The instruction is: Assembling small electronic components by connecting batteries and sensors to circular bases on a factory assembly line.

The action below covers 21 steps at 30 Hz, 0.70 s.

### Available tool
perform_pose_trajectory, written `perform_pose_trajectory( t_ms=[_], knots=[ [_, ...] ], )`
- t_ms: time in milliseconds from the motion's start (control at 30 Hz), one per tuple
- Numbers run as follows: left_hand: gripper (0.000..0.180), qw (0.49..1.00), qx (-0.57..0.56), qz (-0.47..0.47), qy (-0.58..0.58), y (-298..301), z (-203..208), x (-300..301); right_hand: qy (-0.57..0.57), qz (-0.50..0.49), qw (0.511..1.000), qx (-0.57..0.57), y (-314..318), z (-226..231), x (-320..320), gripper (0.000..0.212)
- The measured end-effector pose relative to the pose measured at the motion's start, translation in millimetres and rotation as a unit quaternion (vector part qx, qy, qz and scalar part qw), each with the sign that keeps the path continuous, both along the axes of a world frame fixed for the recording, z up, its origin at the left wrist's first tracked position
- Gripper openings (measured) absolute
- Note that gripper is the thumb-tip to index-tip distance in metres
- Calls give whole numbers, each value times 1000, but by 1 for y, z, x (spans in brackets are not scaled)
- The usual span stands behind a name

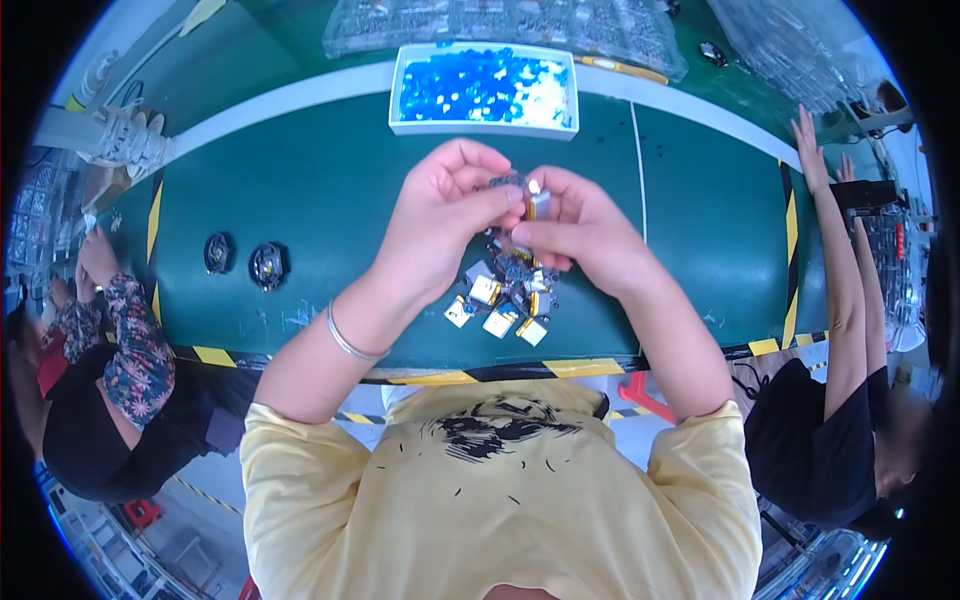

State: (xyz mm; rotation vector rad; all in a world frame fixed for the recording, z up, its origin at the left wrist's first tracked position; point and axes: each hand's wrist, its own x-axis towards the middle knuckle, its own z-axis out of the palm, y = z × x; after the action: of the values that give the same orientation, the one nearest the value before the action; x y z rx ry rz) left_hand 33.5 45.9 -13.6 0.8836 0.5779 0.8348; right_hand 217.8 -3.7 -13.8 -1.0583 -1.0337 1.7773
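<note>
Head view: At a green bench (pixel 350 215), a person in a yellow shirt (pixel 600 510) held small parts up between two bare hands, just above a loose heap of pieces. The left hand (pixel 450 200) had its grip pinching a small dark part (pixel 508 183) between thumb and forefinger; the right hand (pixel 575 225) had its grip closed on a flat silver piece (pixel 540 206) with a yellow edge. Whether the two parts were joined could not be told, fingers hiding the place where they met.

By an onlooker's judgement, the work stood partway: one set was in hand, while several pale, square pieces (pixel 486 290) lay mixed with dark bits in the heap, seemingly left to handle. Two round black items (pixel 268 266) sat well apart to the left, and nothing showed whether they counted as done. Beyond the hands stood a white box (pixel 484 130) filled with blue pieces (pixel 450 85).

No brand or label could be read. The shirt bore a dark, brush-like print (pixel 490 430) without legible words, and any marks on the pale pieces were too small to make out.
</note>
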Motion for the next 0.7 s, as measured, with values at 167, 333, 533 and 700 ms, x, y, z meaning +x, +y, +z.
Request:
perform_pose_trajectory(
  t_ms=[167,333,533,700],
  knots=[
    [24,996,63,3,67,-4,0,-4,17,-5,1000,2,-2,0,7,24],
    [16,991,102,43,71,2,5,-13,-194,72,973,97,-15,17,9,37],
    [11,975,154,-55,149,-5,13,-7,-364,-169,866,297,-19,20,1,24],
    [5,972,90,-132,170,-13,12,-3,-252,-124,895,348,-15,9,3,22]
  ],
)
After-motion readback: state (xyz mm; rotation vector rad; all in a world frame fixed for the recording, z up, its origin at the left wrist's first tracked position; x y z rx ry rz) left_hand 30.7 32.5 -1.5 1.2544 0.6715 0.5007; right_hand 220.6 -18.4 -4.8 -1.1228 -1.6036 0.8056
